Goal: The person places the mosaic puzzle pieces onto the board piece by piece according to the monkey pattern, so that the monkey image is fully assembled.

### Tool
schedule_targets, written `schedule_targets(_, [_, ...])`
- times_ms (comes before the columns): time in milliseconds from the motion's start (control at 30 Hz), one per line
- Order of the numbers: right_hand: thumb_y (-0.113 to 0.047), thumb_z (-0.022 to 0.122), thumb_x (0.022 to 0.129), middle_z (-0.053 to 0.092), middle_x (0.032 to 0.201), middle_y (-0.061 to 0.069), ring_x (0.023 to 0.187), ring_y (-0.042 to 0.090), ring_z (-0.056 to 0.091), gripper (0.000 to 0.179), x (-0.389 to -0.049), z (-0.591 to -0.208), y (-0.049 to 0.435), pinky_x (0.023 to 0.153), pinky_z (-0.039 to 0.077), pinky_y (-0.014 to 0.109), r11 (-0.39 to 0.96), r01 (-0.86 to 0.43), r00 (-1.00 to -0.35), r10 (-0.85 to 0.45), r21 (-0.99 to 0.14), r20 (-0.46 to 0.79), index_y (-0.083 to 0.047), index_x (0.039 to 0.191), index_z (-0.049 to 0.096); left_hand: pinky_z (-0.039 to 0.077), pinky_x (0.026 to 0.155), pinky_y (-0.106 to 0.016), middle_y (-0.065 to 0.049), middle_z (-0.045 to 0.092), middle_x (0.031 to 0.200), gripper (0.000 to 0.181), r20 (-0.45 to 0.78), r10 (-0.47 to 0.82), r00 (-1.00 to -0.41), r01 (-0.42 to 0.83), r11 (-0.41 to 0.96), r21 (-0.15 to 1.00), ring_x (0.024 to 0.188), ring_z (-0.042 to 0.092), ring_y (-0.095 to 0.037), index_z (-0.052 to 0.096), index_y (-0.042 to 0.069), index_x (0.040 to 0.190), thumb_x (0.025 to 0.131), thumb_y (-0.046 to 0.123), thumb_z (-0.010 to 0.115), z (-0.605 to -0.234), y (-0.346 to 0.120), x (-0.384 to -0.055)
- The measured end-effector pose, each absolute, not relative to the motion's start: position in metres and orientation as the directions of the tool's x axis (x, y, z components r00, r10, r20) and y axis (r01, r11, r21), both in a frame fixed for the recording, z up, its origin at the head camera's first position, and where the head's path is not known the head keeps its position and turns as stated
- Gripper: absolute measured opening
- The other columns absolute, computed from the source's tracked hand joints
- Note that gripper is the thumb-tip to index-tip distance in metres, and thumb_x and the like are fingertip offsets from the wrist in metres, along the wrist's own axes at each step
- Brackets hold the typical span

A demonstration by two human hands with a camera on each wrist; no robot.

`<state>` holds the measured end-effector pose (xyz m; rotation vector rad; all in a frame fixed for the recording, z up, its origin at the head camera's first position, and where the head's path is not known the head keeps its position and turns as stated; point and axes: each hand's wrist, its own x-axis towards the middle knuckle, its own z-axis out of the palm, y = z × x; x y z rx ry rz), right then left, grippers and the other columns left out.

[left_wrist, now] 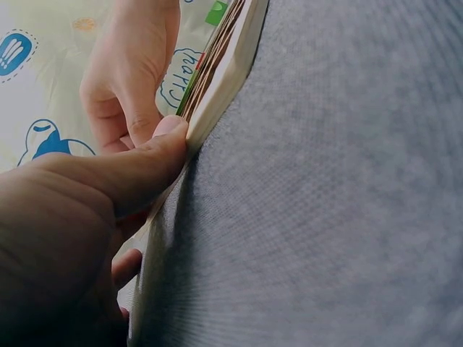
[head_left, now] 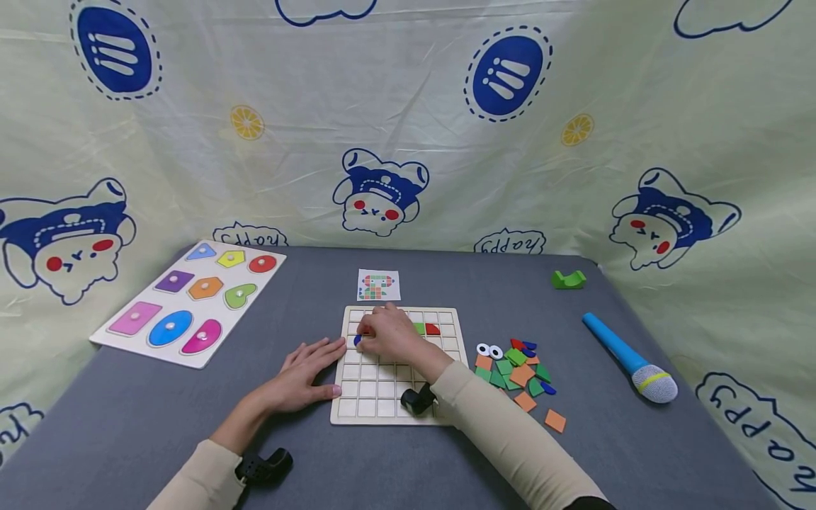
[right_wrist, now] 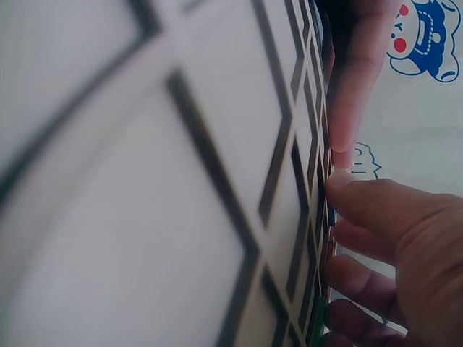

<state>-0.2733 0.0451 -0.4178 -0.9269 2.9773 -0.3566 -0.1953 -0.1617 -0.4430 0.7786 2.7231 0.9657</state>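
A pale wooden grid board (head_left: 367, 409) lies on the table. Over its upper left cells is my right hand (head_left: 398, 338), with curled fingers and thumb pinching a small blue piece (head_left: 357, 341), mostly hidden by the fingertips. That thumb (right_wrist: 369, 206) is close against the grid in the right wrist view. My left hand (head_left: 306, 375) lies at the board's left edge, fingers extended, its thumb tip on the rim. A green piece (head_left: 418, 329) and a red piece (head_left: 433, 329) sit in the upper row; the right hand covers part of that area.
Right of the board lies a loose pile of colored pieces (head_left: 521, 375), with two white rings (head_left: 489, 350). A pattern card (head_left: 379, 285) lies behind the board. A shape puzzle (head_left: 197, 297) is at the left, a toy microphone (head_left: 627, 358) and green block (head_left: 568, 280) at the right.
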Motion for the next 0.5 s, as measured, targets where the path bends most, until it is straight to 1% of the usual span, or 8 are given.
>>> schedule_targets(200, [-0.034, 0.071, 0.083, 0.058, 0.084, -0.006, 0.080, 0.013, 0.042, 0.022, -0.273, -0.417, 0.046, 0.069, 0.033, 0.025, 0.798, -0.560, -0.825, -0.562, -0.223, 0.062, -0.021, 0.100, 0.071, 0.005, 0.111, -0.064, -0.012, 0.031, 0.154, 0.070, 0.044, 0.518, -0.854, 0.431, 0.659, 0.616, 0.143, 0.020, -0.040, 0.035, 0.007, 0.146, 0.088, 0.034, 0.064, -0.443, -0.161, -0.195])
schedule_targets(300, [-0.034, 0.071, 0.083, 0.060, 0.086, -0.005, 0.081, 0.013, 0.044, 0.022, -0.272, -0.416, 0.047, 0.071, 0.035, 0.026, 0.797, -0.555, -0.827, -0.560, -0.238, 0.056, -0.021, 0.101, 0.071, 0.005, 0.110, -0.064, -0.012, 0.031, 0.154, 0.070, 0.047, 0.520, -0.853, 0.436, 0.658, 0.614, 0.143, 0.020, -0.040, 0.035, 0.007, 0.146, 0.088, 0.034, 0.064, -0.444, -0.161, -0.195])
schedule_targets(500, [-0.034, 0.070, 0.084, 0.064, 0.092, -0.004, 0.088, 0.014, 0.050, 0.021, -0.270, -0.407, 0.058, 0.077, 0.041, 0.030, 0.799, -0.540, -0.837, -0.542, -0.265, 0.072, -0.021, 0.101, 0.071, 0.005, 0.110, -0.064, -0.012, 0.031, 0.154, 0.070, 0.048, 0.524, -0.850, 0.439, 0.656, 0.614, 0.143, 0.020, -0.040, 0.034, 0.007, 0.146, 0.088, 0.034, 0.064, -0.443, -0.161, -0.195])
